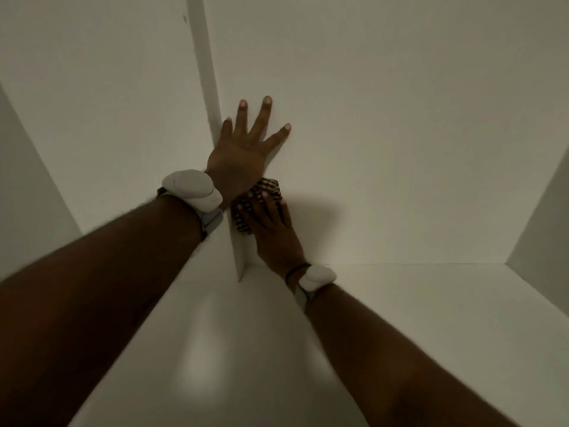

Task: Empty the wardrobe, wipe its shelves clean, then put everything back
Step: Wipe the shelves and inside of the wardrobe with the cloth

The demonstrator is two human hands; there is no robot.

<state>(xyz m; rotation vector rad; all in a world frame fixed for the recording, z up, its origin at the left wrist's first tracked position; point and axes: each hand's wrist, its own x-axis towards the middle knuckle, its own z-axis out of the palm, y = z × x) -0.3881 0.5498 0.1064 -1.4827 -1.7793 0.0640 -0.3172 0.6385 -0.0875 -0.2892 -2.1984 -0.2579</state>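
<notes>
Wardrobe (pixel 400 118) looks bare, so the emptying seems done and wiping is under way. Left hand (pixel 243 149) splays flat on the back wall, holding nothing. At its five o'clock, right hand (pixel 272 232) presses the checked cloth (pixel 268 187) with flat fingers, just beside the divider (pixel 203 57). Restocking looks not yet begun.

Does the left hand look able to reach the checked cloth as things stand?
Probably yes. The left hand lies open on the back panel above the checked cloth, holding nothing; only the right hand, pressing the cloth, covers part of it.
</notes>
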